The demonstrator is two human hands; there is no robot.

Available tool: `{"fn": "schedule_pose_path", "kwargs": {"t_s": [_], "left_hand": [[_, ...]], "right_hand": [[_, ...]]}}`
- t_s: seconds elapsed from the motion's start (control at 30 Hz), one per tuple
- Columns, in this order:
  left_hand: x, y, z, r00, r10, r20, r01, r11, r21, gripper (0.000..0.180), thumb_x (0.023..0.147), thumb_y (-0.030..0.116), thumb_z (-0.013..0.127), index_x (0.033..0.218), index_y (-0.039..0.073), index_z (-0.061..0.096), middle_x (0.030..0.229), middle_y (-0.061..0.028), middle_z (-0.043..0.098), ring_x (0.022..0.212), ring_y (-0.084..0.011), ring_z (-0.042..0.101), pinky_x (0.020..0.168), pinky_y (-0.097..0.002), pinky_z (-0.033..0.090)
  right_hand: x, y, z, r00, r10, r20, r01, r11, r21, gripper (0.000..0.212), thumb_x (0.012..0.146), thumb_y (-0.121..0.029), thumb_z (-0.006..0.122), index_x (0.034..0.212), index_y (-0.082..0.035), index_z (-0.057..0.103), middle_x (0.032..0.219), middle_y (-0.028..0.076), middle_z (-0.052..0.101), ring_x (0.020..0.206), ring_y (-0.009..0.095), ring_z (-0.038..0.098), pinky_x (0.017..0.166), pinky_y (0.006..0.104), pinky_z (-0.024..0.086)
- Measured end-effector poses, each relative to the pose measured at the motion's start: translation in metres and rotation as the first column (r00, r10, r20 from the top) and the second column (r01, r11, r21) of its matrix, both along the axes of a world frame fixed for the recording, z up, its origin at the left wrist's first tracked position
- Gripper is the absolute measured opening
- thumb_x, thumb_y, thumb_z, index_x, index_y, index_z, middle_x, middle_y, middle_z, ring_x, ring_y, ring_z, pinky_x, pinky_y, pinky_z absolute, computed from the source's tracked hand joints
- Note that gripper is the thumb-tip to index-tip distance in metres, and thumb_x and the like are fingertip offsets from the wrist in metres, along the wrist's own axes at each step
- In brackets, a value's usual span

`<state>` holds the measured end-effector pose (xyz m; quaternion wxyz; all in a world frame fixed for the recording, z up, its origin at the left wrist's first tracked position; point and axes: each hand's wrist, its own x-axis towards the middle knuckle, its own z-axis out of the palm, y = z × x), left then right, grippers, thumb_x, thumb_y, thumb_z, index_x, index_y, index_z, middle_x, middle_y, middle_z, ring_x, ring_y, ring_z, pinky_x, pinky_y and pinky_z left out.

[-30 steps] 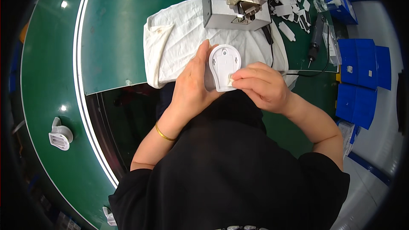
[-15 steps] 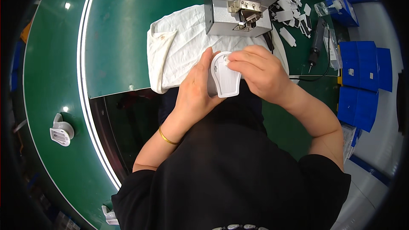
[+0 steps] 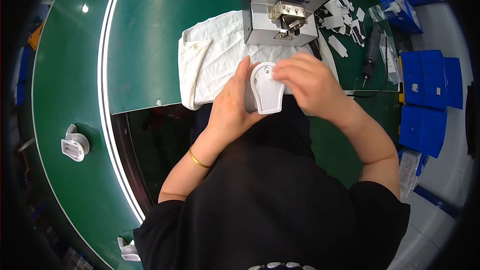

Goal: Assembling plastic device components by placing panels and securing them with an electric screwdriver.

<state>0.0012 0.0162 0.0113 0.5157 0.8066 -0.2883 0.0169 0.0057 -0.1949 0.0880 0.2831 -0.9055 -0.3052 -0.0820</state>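
Observation:
A white plastic housing [image 3: 270, 92] with a rounded top and a recessed face is held upright in front of my body. My left hand [image 3: 231, 97] wraps around its left side, thumb and fingers along the wall. A small round feature shows in the recess near the top. Close by the housing's upper right edge, my right hand [image 3: 311, 84] has thumb and fingers pinched together, slightly blurred. Whatever the pinch may hold is hidden; I cannot tell whether it touches the rim.
A grey bench machine [image 3: 280, 12] stands on a white cloth [image 3: 215, 52] ahead. White plastic pieces [image 3: 338, 46] and an electric screwdriver [image 3: 371, 55] lie to the right, near blue bins [image 3: 422, 80]. Another white housing [image 3: 75, 146] sits on the green surface at left, beyond a bright strip.
My right hand's fingertips have shifted slightly right, off the top of the recess, uncovering the small round feature there. The left hand keeps its hold on the housing. The view has shifted slightly.

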Motion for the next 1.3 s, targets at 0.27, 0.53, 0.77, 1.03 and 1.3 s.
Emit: {"fn": "schedule_pose_path", "kwargs": {"t_s": [0.27,0.53,0.77,1.03,1.3], "left_hand": [[0.002,0.002,0.006,0.976,-0.084,-0.2,0.039,0.974,-0.222,0.123,0.061,0.015,0.095,0.156,0.005,0.017,0.136,-0.0215,0.058,0.126,-0.0364,0.058,0.104,-0.042,0.048],[0.001,0.01,0.013,0.943,-0.198,-0.268,-0.006,0.794,-0.607,0.132,0.061,0.013,0.097,0.159,0.008,0.008,0.143,-0.0169,0.05,0.136,-0.0253,0.047,0.112,-0.0423,0.039],[0.025,0.051,0.041,0.953,0.159,0.258,-0.128,0.983,-0.132,0.088,0.071,0.006,0.085,0.148,0.005,0.042,0.145,-0.0189,0.051,0.132,-0.036,0.052,0.108,-0.0456,0.043],[0.089,0.13,0.054,0.856,0.321,0.405,-0.356,0.935,0.012,0.048,0.074,0.0,0.075,0.117,0.005,0.056,0.114,-0.0136,0.065,0.102,-0.0288,0.066,0.083,-0.0356,0.054],[0.256,0.317,-0.036,0.282,0.955,0.095,-0.958,0.275,0.078,0.058,0.081,0.028,0.078,0.123,0.0,0.048,0.106,-0.0212,0.068,0.096,-0.0391,0.068,0.087,-0.0453,0.054]], "right_hand": [[0.032,-0.125,0.004,0.798,-0.598,0.067,0.58,0.794,0.182,0.02,0.091,-0.008,0.07,0.11,-0.002,0.07,0.121,0.011,0.068,0.11,0.02,0.064,0.097,0.0318,0.048],[-0.016,-0.047,-0.012,0.942,0.013,-0.336,0.144,0.888,0.437,0.073,0.072,-0.014,0.089,0.133,0.005,0.053,0.133,0.012,0.057,0.124,0.024,0.055,0.109,0.0399,0.041],[-0.015,0.022,-0.028,0.728,0.122,-0.675,0.332,0.799,0.502,0.052,0.081,-0.001,0.078,0.126,0.0,0.051,0.109,0.005,0.063,0.095,0.011,0.062,0.081,0.0268,0.051],[0.015,0.064,0.003,0.727,0.353,-0.589,0.278,0.633,0.722,0.066,0.087,0.004,0.07,0.145,0.001,0.039,0.122,0.016,0.065,0.099,0.019,0.068,0.087,0.0294,0.054],[0.007,0.051,-0.013,0.778,0.242,-0.579,0.197,0.782,0.592,0.043,0.088,0.006,0.069,0.129,0.003,0.056,0.104,0.013,0.07,0.095,0.017,0.068,0.087,0.0292,0.054]]}}
